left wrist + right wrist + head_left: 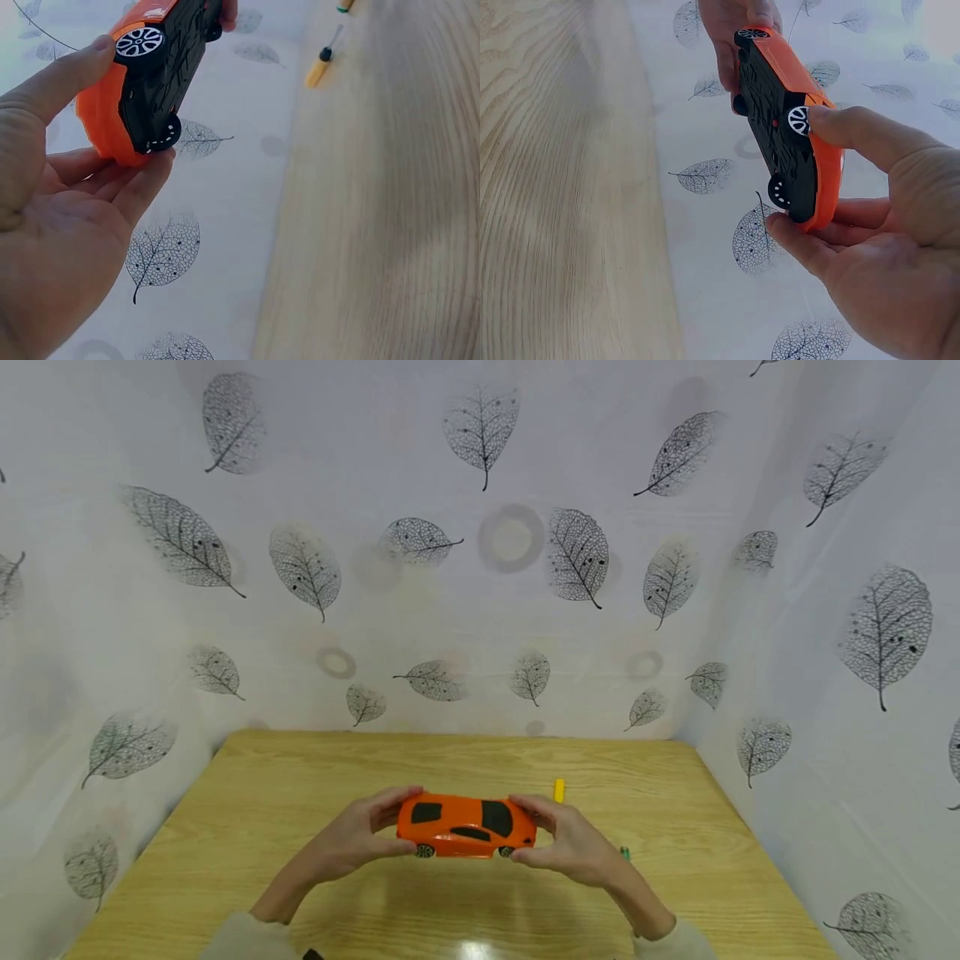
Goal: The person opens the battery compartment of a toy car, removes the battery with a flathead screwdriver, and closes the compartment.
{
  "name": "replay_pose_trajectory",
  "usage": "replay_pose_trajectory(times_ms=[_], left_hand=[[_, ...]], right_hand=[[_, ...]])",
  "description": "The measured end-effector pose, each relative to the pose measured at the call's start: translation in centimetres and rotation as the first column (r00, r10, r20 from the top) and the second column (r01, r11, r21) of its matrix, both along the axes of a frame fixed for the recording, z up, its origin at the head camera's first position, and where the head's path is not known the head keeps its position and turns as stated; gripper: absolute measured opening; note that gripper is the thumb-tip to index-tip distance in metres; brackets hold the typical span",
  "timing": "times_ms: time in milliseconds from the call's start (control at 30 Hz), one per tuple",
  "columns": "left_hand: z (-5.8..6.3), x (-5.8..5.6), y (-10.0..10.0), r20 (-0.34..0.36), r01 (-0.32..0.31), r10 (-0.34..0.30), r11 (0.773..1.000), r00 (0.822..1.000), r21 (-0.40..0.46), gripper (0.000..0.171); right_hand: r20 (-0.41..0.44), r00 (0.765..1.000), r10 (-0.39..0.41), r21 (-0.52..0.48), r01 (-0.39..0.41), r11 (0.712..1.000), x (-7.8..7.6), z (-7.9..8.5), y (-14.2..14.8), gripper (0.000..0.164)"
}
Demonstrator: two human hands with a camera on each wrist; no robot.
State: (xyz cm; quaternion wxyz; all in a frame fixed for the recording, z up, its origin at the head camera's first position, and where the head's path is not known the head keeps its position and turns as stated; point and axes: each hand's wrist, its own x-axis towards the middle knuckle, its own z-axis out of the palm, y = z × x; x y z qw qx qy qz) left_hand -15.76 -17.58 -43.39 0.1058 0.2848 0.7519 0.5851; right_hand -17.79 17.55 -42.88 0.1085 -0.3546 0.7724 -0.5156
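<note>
An orange toy car with dark windows is held up above the wooden table, its side facing the head camera. My left hand grips one end, thumb by a wheel and fingers on the far side. The other end is pinched by my right hand, its thumb near the front wheel. Both wrist views show the car's black underside and its wheels with pale spokes. On the table beyond the right hand lies a screwdriver with a yellow handle; its metal shaft shows in the left wrist view.
A small green-ended object lies right of the right wrist, partly hidden by it. The wooden table runs back to a white sheet printed with dark leaves, which also closes off both sides.
</note>
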Motion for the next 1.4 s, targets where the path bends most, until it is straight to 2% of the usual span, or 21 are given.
replay_pose_trajectory(times_ms=[367, 533, 967, 1200, 1400], left_hand=[[0.3, -0.1, 0.1, -0.135, -0.049, 0.036, 0.995, 0.990, -0.090, 0.077], [0.5, -0.1, 0.3, -0.168, -0.075, 0.054, 0.989, 0.984, -0.124, 0.078], [0.4, -0.1, 0.7, -0.208, -0.115, 0.076, 0.977, 0.975, -0.181, 0.077], [-0.6, -0.3, 0.8, -0.218, -0.148, 0.096, 0.960, 0.971, -0.237, 0.076], [-1.4, -0.3, 1.1, -0.226, -0.164, 0.102, 0.948, 0.969, -0.275, 0.076]], right_hand=[[-0.130, 0.989, -0.068, 0.042, 0.074, 0.996, 0.2, 0.2, -0.4, 0.073], [-0.128, 0.987, -0.100, 0.057, 0.107, 0.993, 0.2, 0.2, -0.6, 0.075], [-0.212, 0.965, -0.154, 0.148, 0.187, 0.971, 0.3, -0.3, -0.6, 0.069], [-0.276, 0.947, -0.167, 0.177, 0.221, 0.959, 0.0, -1.3, -0.7, 0.066], [-0.230, 0.955, -0.189, 0.223, 0.240, 0.945, 0.0, -2.0, -0.8, 0.067]])
